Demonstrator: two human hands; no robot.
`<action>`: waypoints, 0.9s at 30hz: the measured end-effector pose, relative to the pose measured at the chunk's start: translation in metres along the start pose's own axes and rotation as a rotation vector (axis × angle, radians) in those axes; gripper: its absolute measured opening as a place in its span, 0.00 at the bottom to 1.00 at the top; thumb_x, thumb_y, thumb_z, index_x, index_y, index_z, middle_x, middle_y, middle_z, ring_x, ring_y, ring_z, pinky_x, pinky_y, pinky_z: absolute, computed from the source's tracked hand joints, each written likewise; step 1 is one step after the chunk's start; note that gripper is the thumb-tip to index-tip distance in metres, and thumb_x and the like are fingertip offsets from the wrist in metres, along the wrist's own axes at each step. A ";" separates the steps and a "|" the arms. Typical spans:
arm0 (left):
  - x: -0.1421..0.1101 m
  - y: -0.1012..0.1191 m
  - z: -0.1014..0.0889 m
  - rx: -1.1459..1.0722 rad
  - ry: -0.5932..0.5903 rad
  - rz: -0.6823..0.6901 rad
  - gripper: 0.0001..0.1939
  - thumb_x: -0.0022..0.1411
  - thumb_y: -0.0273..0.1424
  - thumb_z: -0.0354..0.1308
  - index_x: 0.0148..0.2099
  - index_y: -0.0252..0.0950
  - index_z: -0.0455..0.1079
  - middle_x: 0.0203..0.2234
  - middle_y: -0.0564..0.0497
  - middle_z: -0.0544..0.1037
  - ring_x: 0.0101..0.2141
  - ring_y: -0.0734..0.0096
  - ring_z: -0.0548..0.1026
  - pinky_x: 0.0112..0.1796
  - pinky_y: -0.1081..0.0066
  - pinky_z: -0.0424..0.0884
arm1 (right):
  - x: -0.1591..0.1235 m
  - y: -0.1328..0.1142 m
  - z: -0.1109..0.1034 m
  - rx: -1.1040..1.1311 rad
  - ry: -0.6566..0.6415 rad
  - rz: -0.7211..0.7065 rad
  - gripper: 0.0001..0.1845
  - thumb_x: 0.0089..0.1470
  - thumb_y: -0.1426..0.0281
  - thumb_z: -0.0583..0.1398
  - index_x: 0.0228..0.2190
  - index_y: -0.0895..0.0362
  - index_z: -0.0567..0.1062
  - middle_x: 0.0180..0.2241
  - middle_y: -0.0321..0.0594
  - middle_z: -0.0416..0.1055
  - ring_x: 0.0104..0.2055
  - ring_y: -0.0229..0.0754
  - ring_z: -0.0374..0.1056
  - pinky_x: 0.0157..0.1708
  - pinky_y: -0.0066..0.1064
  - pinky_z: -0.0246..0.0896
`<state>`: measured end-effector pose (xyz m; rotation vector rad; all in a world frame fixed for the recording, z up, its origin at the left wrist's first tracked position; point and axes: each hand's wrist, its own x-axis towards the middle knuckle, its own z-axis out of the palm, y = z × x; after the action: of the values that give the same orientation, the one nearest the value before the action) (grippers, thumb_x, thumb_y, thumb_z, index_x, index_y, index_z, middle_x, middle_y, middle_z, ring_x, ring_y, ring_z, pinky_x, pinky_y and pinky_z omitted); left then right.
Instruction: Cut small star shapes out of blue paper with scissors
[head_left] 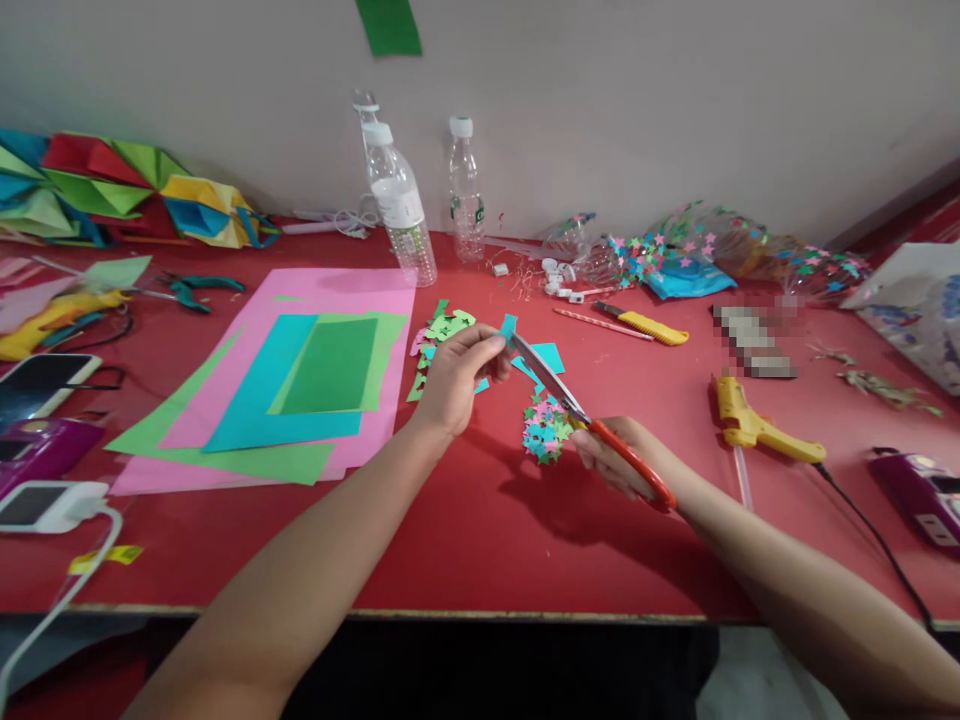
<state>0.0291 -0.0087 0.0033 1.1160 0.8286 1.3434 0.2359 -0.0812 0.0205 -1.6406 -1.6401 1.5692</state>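
Note:
My left hand (459, 378) pinches a small teal paper piece (509, 327) above the red table (465, 540). My right hand (619, 462) grips red-handled scissors (592, 420), whose blades point up-left and meet the teal piece. Below the blades lies a small heap of cut paper stars (545, 428) in teal, pink and green. A larger teal scrap (546, 358) rests flat just behind the blades. Green and pink paper offcuts (439, 335) lie behind my left hand.
Stacked pink, green and teal paper sheets (300, 385) lie at left. Two plastic bottles (401, 205) stand at the wall. A yellow glue gun (754, 428), a yellow utility knife (646, 324), phones (41, 380), pliers (196, 289), folded paper shapes (112, 190) and bags of stars (679, 250) surround the work area.

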 end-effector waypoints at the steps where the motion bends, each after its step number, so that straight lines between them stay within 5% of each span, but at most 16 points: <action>1: 0.000 0.000 0.000 -0.002 0.016 0.007 0.07 0.56 0.31 0.59 0.27 0.36 0.69 0.19 0.55 0.71 0.21 0.80 0.67 0.24 0.76 0.63 | 0.000 0.001 0.000 0.002 0.000 -0.003 0.28 0.48 0.44 0.60 0.18 0.55 0.63 0.09 0.26 0.53 0.10 0.30 0.51 0.11 0.24 0.44; 17: 0.005 -0.003 -0.008 0.096 -0.036 0.022 0.07 0.55 0.31 0.58 0.25 0.37 0.69 0.16 0.56 0.69 0.20 0.80 0.65 0.24 0.75 0.62 | 0.000 0.003 -0.007 -0.130 -0.102 -0.075 0.29 0.54 0.43 0.53 0.23 0.56 0.68 0.11 0.28 0.56 0.13 0.33 0.56 0.19 0.27 0.55; 27: 0.006 -0.003 -0.011 0.160 -0.040 0.043 0.08 0.54 0.31 0.57 0.24 0.37 0.69 0.16 0.56 0.69 0.19 0.80 0.64 0.24 0.75 0.62 | 0.000 0.002 -0.008 -0.113 -0.083 -0.043 0.28 0.53 0.44 0.55 0.21 0.56 0.67 0.10 0.28 0.56 0.12 0.32 0.54 0.16 0.25 0.51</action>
<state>0.0207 -0.0006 -0.0018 1.2879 0.8990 1.3036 0.2436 -0.0783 0.0212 -1.6030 -1.8253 1.5698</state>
